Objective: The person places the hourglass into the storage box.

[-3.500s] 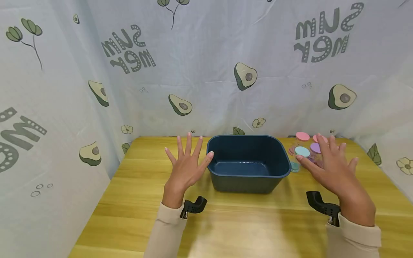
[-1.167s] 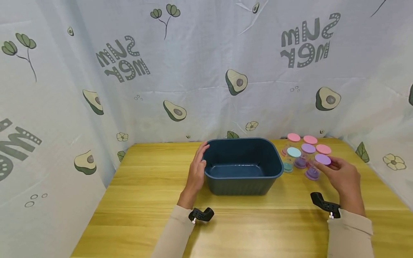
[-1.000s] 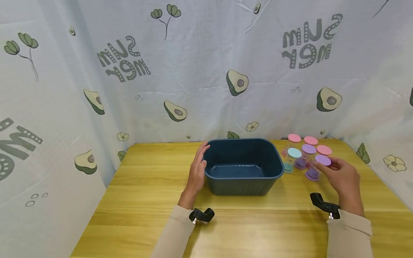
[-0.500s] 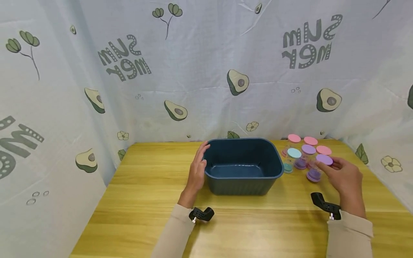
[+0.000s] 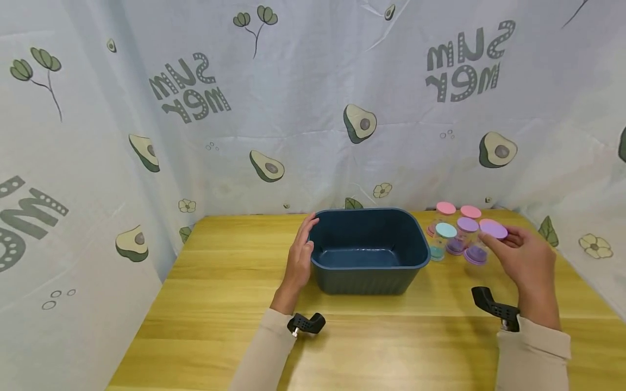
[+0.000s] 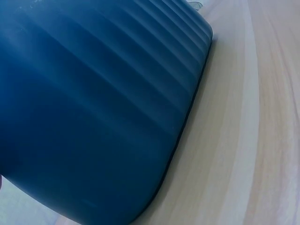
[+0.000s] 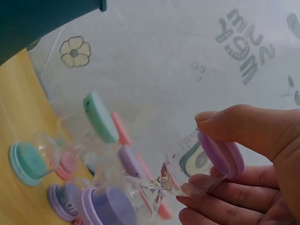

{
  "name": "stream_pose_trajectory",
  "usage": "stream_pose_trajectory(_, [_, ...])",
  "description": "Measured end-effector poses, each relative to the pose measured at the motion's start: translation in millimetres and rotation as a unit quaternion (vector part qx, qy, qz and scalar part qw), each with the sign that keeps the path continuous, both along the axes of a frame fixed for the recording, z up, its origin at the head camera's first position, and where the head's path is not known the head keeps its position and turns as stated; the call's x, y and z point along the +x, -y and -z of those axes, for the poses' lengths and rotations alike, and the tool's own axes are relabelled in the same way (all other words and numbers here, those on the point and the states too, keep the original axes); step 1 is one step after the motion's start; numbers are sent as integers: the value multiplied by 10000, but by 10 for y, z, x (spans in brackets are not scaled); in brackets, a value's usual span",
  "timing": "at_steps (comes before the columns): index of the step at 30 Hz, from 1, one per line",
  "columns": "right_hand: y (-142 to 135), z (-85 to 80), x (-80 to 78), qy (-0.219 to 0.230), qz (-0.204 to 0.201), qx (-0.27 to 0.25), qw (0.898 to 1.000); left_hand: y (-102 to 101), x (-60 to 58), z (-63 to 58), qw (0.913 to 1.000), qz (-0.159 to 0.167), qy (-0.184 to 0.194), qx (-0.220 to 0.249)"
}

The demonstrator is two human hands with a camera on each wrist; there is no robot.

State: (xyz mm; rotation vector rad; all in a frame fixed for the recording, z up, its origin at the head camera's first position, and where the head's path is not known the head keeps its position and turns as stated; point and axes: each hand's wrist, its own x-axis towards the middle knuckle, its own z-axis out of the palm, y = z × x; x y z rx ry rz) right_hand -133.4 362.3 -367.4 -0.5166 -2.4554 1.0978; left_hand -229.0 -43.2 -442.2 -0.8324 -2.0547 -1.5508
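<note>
My right hand (image 5: pixel 530 260) pinches a purple-capped sand timer (image 5: pixel 476 254) by its top cap, between thumb and fingers. In the right wrist view the clear waist of this timer (image 7: pixel 161 183) shows, with purple sand in its lower bulb. It is raised slightly off the table and tilted. My left hand (image 5: pixel 297 258) lies along the left end of a dark blue rectangular bin (image 5: pixel 367 281), its fingers extended up to the rim. The bin's ribbed wall (image 6: pixel 108 93) fills much of the left wrist view.
Left of the held timer stand a teal sand timer (image 5: pixel 445 232), another purple timer (image 5: pixel 467 226) and pink ones (image 5: pixel 445 208). The bin stands mid-table on the wooden top (image 5: pixel 220 304). A printed curtain (image 5: pixel 303 108) hangs behind the table.
My hands were spread in the air earlier. The left came to the bin's side and stayed; the right took hold of the purple sand timer and has now lifted it slightly.
</note>
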Motion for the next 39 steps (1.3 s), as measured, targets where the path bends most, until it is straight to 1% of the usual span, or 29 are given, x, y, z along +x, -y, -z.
stream_pose_trajectory(7, [151,-180,11,-417,-30,-373,9984,-3,-16,-29,10000,-54,70,-8])
stream_pose_trajectory(16, [345,-372,-4,-948,-129,-462,9943,-20,-40,-43,9998,-47,185,-12])
stream_pose_trajectory(22, [513,-501,13,-1176,-234,-823,9894,-35,-40,-77,9995,-40,305,-14])
stream_pose_trajectory(25, [602,-555,20,-1333,-285,-916,9864,-43,4,-152,9992,3,391,31])
stream_pose_trajectory(30, [722,-614,18,-1579,-356,-996,9818,-42,171,-382,9987,96,502,66])
stream_pose_trajectory(32, [763,-626,12,-1667,-367,-993,9803,-45,222,-448,9984,80,562,51])
stream_pose_trajectory(35, [815,-637,-1,-1814,-425,-920,9782,-52,238,-472,9980,67,617,76])
stream_pose_trajectory(39, [893,-647,-19,-1955,-559,-702,9766,-54,221,-458,9981,89,600,96])
